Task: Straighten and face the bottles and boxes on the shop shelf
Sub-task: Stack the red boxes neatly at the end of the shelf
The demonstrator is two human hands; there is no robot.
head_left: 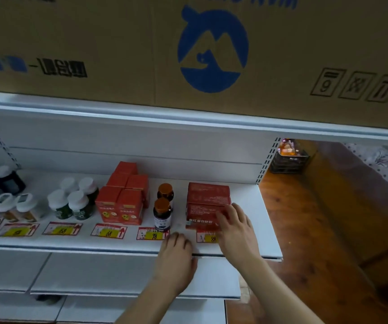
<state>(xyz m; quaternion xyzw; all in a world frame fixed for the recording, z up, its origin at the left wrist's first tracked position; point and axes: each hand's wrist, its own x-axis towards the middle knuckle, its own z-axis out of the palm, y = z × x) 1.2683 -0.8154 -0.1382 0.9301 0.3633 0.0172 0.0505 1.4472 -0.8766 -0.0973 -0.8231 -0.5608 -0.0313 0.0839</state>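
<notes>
Right hand (234, 226) lies spread on the near right corner of the red box (208, 206), fingers flat on it, not gripping. The box sits at the right end of the shelf (118, 242), long axis running left-right, face toward us. Left hand (176, 251) rests curled on the shelf lip, holding nothing, near the brown bottles (163, 209). Right hand's closer; my guess, it nudges the box square.

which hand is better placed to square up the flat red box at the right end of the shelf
Right. The right hand already touches the flat red box, while the left hand rests on the shelf edge, apart from it.
</notes>
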